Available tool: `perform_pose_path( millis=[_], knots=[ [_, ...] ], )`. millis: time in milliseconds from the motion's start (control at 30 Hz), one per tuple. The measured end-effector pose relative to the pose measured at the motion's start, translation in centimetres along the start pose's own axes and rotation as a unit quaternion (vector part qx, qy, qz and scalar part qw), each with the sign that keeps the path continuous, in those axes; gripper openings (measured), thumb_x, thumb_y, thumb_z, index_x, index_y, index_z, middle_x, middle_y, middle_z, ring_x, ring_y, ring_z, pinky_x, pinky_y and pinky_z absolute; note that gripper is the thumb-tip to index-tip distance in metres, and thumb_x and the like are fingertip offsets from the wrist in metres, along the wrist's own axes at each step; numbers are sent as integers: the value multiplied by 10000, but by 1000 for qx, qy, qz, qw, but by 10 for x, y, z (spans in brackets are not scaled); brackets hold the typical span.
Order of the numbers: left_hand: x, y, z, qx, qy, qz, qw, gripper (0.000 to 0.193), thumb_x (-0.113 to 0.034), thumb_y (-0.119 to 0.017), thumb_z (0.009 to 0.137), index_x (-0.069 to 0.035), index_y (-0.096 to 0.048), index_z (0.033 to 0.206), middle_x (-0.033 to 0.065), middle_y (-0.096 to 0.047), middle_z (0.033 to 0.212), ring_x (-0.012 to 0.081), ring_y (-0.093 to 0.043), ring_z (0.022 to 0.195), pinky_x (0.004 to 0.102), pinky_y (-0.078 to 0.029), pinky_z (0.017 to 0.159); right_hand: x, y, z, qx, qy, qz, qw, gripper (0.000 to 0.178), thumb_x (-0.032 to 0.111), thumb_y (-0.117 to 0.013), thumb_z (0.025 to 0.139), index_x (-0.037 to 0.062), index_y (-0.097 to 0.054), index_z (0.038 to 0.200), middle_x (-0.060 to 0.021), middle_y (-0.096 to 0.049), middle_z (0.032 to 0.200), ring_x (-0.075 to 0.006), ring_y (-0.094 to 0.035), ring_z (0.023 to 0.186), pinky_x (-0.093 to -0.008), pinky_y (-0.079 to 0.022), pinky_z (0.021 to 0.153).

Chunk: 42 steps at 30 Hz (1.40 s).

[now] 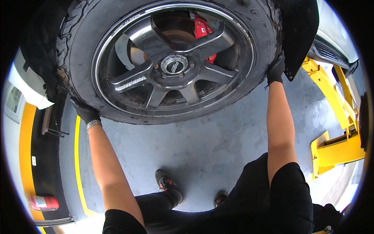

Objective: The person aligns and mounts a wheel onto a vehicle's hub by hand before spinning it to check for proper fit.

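Observation:
A dark six-spoke wheel (189,91) with a chunky black tyre (80,58) fills the upper middle, upright in the wheel well of a raised vehicle. Lug nuts or stud ends show around its centre cap (174,67). Behind the spokes are a red brake caliper (201,29) and a partly hidden brake disc. In a black glove, my left hand (86,111) grips the tyre's lower left edge. My right hand (276,70), gloved too, is wrapped around the tyre's right side, its fingers mostly hidden behind the tread. Both arms reach out straight.
A yellow lift post with its base (337,152) stands at right, near another vehicle (339,35). White bodywork (31,84) is at left. A red fire extinguisher (43,203) lies lower left, by the yellow floor line (78,163). My shoes (165,180) are on the grey floor (202,148).

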State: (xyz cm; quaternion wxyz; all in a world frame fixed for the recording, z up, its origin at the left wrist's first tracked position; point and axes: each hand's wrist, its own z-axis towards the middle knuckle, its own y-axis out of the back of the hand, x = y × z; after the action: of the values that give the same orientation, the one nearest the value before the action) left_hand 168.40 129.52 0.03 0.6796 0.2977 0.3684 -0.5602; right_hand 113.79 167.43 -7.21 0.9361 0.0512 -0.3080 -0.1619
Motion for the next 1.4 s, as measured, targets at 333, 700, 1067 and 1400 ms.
perform_pose_path(
  millis=[333, 700, 1067, 1400],
  knots=[
    [8, 2, 4, 18, -8, -27, 999, 625, -441, -209, 970, 46, -365, 1328, 194, -381, 1376, 298, -381, 1255, 358, -274, 1045, -2, 1, 1, -16, 15, -19, 1000, 412, 192, -343, 934, -17, -416, 1281, -221, -492, 1260, -345, -468, 1171, -370, -344, 992],
    [1, 4, 4, 35, 93, -171, 980, 655, -469, -266, 954, 14, -240, 1396, 168, -332, 1414, 292, -343, 1282, 354, -255, 1060, -4, 11, -1, 72, -142, 159, 974, 445, 253, -307, 959, -48, -410, 1269, -227, -505, 1212, -347, -493, 1088, -374, -344, 969],
    [11, 8, 23, 80, 135, -212, 965, 623, -442, -216, 954, -5, -247, 1396, 140, -336, 1415, 287, -334, 1291, 351, -243, 1074, 44, 0, -5, -44, -140, 113, 983, 492, 313, -268, 983, -77, -453, 1220, -255, -521, 1182, -361, -487, 1104, -382, -358, 941],
    [18, 0, -21, 15, -136, 148, 980, 657, -448, -269, 966, 74, -252, 1365, 227, -279, 1421, 311, -285, 1314, 366, -200, 1088, 21, -8, -10, -55, -13, 9, 998, 487, 289, -252, 985, -63, -408, 1282, -262, -463, 1273, -355, -450, 1187, -373, -330, 1009]
  ],
)
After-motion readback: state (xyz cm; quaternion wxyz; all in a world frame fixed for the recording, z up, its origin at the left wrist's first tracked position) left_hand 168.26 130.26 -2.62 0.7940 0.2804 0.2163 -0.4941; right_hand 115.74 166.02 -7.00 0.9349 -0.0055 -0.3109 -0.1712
